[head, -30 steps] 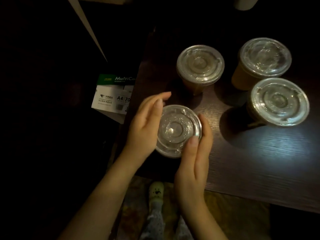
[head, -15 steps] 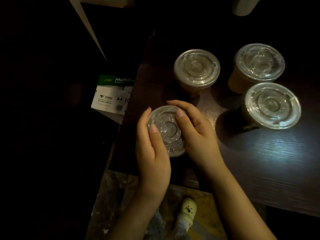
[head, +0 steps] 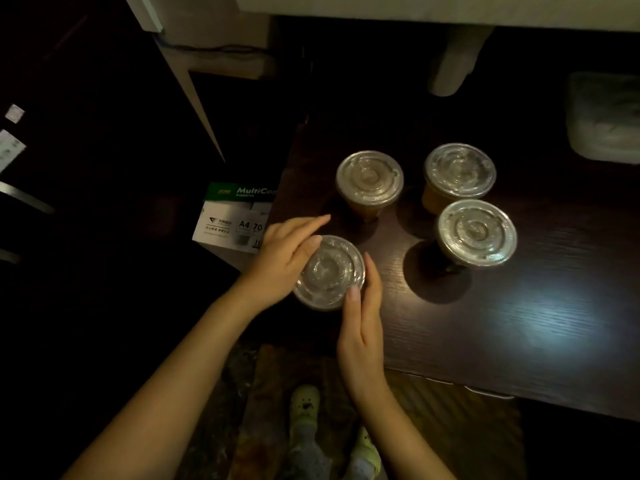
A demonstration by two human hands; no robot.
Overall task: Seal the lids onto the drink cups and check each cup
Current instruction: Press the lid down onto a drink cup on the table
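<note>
Four drink cups with clear plastic lids stand on a dark wooden table (head: 519, 323). The near cup (head: 329, 271) sits by the table's left front corner, its body hidden under the lid. My left hand (head: 284, 258) lies against the lid's left rim, thumb on top and fingers stretched out past it. My right hand (head: 362, 327) presses flat against the right front rim. Three more lidded cups with brown drink stand behind: one at the back left (head: 370, 178), one at the back right (head: 460, 170), one at the right (head: 476, 232).
A white and green box of A4 paper (head: 235, 220) sits on the floor left of the table. A pale container (head: 604, 119) rests at the table's far right. A white furniture leg (head: 453, 60) hangs over the back. My slippered feet (head: 304, 403) are below the front edge.
Half a second ago both hands lay over the top of the near lid, the right reaching across it. Now they have turned back to the lid's left and right rims.
</note>
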